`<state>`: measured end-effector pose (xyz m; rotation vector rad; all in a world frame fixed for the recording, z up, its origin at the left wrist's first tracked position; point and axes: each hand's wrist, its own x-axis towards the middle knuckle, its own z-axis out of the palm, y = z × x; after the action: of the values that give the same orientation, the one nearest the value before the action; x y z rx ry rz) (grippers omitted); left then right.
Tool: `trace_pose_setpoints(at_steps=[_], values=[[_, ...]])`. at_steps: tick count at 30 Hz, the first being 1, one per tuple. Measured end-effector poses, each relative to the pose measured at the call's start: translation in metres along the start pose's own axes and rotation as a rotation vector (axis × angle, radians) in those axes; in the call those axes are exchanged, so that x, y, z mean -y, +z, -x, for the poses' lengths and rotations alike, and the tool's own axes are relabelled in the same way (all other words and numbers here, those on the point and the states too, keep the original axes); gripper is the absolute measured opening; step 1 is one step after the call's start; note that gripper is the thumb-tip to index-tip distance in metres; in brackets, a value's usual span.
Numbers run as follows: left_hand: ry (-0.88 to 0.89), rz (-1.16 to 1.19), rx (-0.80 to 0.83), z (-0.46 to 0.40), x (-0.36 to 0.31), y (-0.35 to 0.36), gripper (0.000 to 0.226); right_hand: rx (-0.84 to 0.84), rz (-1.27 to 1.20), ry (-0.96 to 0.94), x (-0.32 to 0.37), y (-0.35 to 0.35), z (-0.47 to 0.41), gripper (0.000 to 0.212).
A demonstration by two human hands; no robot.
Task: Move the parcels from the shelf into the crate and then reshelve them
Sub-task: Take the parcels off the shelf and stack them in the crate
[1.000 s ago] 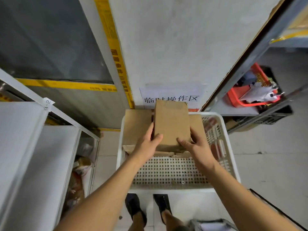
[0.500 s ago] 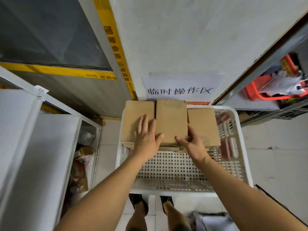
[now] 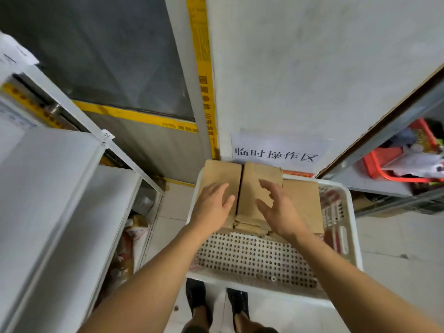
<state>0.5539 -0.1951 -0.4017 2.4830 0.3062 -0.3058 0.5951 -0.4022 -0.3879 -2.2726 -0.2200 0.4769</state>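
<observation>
We see three brown parcels [image 3: 260,188] side by side at the far end of the white crate [image 3: 269,288], left hand [image 3: 212,207] and right hand [image 3: 280,210] above them, fingers spread wide, holding nothing

Your near half of crate [image 3: 274,288] floor bare, open from above. Three parcels [image 3: 262,188] fill far half, touching. Shelf [image 3: 60,188] crowds your left, wall behind.

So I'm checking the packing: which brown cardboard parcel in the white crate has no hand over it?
The rightmost brown cardboard parcel; the left hand and right hand cover the other two.
</observation>
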Motion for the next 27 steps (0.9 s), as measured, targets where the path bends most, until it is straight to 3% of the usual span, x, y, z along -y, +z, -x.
trace_pose_setpoints(at_steps=[5, 14, 21, 27], values=[[-0.079, -0.012, -0.179, 0.056, 0.010, -0.078, 0.052, 0.122, 0.117, -0.200, 0.081, 0.004, -0.006, 0.039], [-0.320, -0.067, -0.652, 0.182, 0.078, -0.218, 0.052, 0.260, 0.252, -0.648, 0.269, 0.071, 0.013, 0.044], [-0.367, -0.050, -1.016, 0.260, 0.151, -0.326, 0.049, 0.360, 0.195, -0.907, 0.421, 0.143, 0.041, 0.048], [-0.492, 0.022, -1.141, 0.278, 0.228, -0.408, 0.048, 0.375, 0.175, -1.013, 0.534, 0.214, 0.034, 0.048]])
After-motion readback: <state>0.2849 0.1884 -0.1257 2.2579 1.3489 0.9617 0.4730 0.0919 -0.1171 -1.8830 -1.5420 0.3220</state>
